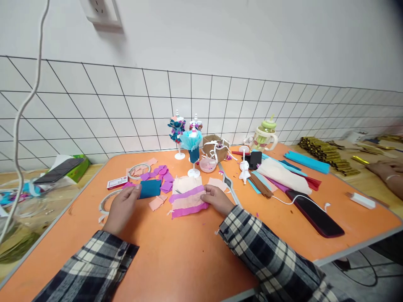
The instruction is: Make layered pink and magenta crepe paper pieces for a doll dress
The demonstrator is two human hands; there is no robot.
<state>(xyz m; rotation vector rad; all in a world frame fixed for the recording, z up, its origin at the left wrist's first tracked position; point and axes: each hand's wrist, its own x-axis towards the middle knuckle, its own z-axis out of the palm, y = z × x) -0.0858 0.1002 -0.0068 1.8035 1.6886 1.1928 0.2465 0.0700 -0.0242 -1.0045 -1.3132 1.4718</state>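
Between the thumb and fingers of my left hand (pixel 124 207) is a dark blue crepe paper piece (pixel 150 188), held just above the table. My right hand (pixel 218 199) pinches the right edge of a cream, pink and purple striped crepe paper piece (pixel 187 199) in front of me. Just beyond it stands a small white dress form (pixel 193 172) wearing a light blue ruffle and a dark blue wrap. Purple paper scraps (pixel 162 174) and peach paper scraps (pixel 157 203) lie between my hands. A roll of tape (pixel 105 205) is partly hidden behind my left hand.
Two more decorated dress forms, one with teal ruffles (pixel 178 130), stand behind. Nearby are a pink bowl (pixel 208 165), a cardboard box (pixel 211 144) and a cup (pixel 265 136). Rightward lie folded crepe paper (pixel 283 173) and a phone (pixel 317 216). Another person's hand (pixel 385 168) is at far right.
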